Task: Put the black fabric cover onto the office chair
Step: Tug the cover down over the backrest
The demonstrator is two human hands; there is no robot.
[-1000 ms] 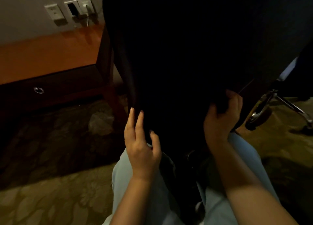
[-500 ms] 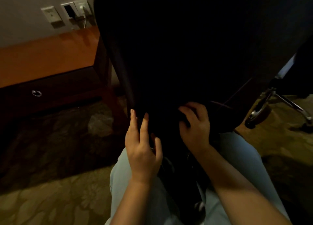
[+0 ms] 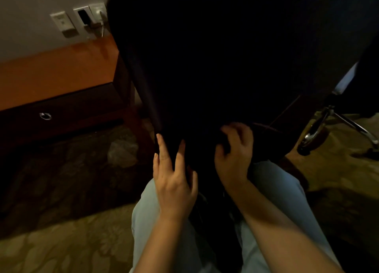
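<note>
The black fabric cover [image 3: 225, 57] drapes over the office chair and fills the upper middle of the head view; it is very dark, and its folds are hard to make out. My left hand [image 3: 174, 178] lies against the cover's lower left edge with straight fingers. My right hand [image 3: 235, 151] has its fingers curled into the cover's bottom hem at the centre. The chair's chrome base and caster [image 3: 315, 135] show at the right.
A wooden desk [image 3: 57, 73] with a drawer ring pull [image 3: 45, 116] stands at the left, wall sockets [image 3: 82, 20] above it. A crumpled plastic bag [image 3: 123, 151] lies on the patterned carpet [image 3: 61, 242]. My light trouser legs [image 3: 276, 190] are below the chair.
My right hand slid left along the hem from the right corner to the centre and now grips the fabric there. My left hand stayed at the left edge.
</note>
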